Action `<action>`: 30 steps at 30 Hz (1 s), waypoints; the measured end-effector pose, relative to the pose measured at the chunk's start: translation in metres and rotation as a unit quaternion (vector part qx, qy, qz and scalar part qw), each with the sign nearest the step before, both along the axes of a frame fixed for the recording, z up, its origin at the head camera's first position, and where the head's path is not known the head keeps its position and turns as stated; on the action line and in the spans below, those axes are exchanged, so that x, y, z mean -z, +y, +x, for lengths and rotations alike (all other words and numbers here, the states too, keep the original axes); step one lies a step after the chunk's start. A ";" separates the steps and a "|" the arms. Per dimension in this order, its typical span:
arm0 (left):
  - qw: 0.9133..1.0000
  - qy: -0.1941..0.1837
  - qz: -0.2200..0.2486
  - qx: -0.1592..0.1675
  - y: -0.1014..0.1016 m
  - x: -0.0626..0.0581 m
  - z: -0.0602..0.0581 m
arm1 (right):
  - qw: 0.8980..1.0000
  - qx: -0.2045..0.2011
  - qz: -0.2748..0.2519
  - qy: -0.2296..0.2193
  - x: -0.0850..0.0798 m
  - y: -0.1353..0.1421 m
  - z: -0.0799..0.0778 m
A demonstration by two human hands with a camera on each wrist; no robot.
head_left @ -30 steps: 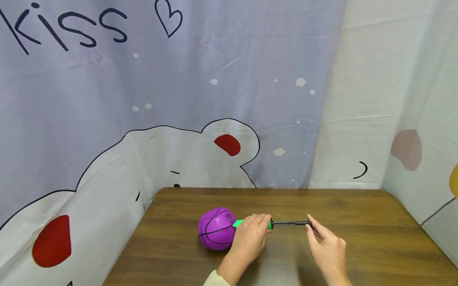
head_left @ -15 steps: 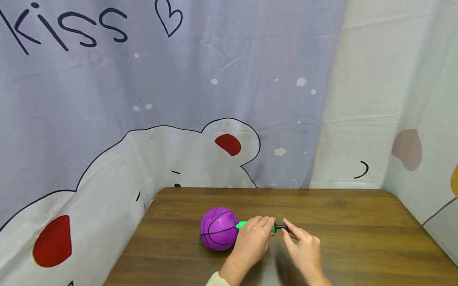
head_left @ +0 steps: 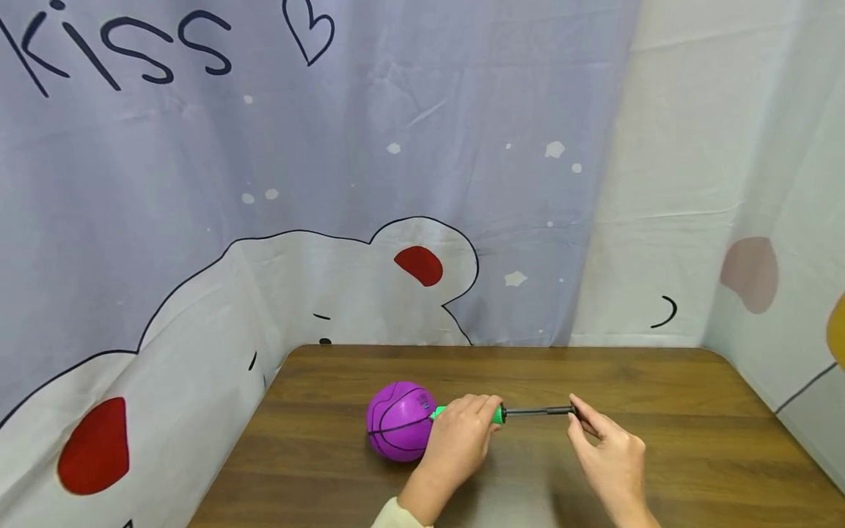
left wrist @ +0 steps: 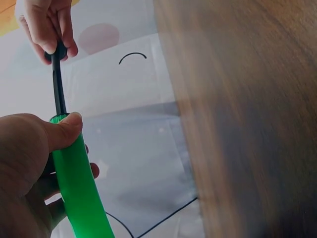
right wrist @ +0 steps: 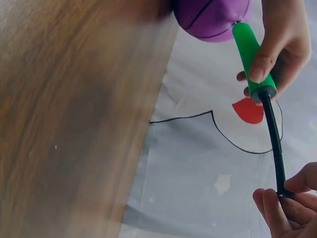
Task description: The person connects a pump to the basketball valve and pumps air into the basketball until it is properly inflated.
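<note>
The left hand [head_left: 462, 438] grips the green pump [left wrist: 81, 183], presumably to steady its tip [head_left: 435, 415] at the purple ball [head_left: 399, 424] on the left, seating unclear, while the right hand [head_left: 612, 455] pinches the right end of the black rod [head_left: 536, 411].

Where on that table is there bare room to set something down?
The biggest free patch of table lies right of the right hand, out to the table's right edge. A narrower strip runs behind the purple ball and green pump, before the curtain. Crowded: the row from ball through left hand to right hand.
</note>
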State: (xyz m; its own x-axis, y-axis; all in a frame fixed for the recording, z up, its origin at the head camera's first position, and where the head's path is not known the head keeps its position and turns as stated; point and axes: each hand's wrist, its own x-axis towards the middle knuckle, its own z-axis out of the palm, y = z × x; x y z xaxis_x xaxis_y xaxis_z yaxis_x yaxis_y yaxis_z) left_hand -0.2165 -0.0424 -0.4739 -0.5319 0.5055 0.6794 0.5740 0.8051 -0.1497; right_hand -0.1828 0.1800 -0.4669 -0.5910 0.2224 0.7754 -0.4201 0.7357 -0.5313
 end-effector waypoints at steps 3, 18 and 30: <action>1.000 -0.002 0.000 -0.003 -0.001 0.000 0.000 | 1.000 0.001 -0.009 -0.010 -0.003 0.003 0.002; 1.000 -0.005 -0.001 -0.004 -0.002 -0.001 0.001 | 1.000 0.006 -0.022 -0.017 -0.005 0.003 0.004; 0.999 0.033 -0.019 -0.013 0.004 0.000 0.004 | 0.999 -0.004 0.036 0.026 0.010 -0.036 0.002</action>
